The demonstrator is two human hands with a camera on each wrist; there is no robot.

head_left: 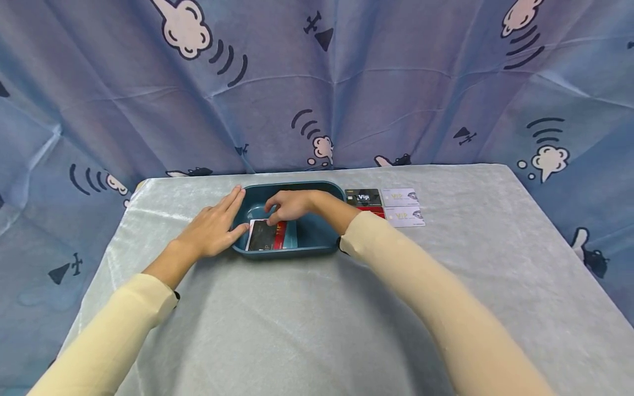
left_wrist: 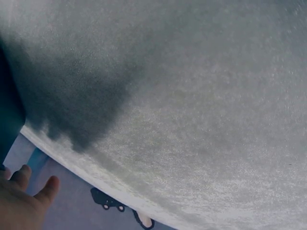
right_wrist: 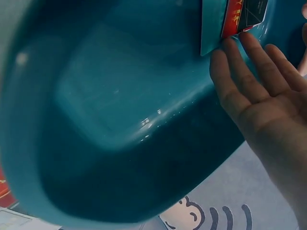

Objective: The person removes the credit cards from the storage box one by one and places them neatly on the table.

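A dark teal plastic basin (head_left: 317,231) sits near the table's far edge. Inside its left part lies a black and red card (head_left: 261,235), with a light blue edge (head_left: 291,235) showing beside it and a white edge at its left. My left hand (head_left: 210,228) rests at the basin's left rim, its fingers extended. Reaching into the basin, my right hand (head_left: 292,205) touches the card's far edge with its fingertips. In the right wrist view the right hand's fingers (right_wrist: 259,72) are fairly straight; the thumb is mostly out of frame.
Right of the basin lie a black card (head_left: 363,197), a red card (head_left: 372,211) partly hidden by the right arm, and two white cards (head_left: 400,197) one above the other. A pale cloth covers the table (head_left: 277,319). A patterned blue curtain (head_left: 277,82) hangs behind.
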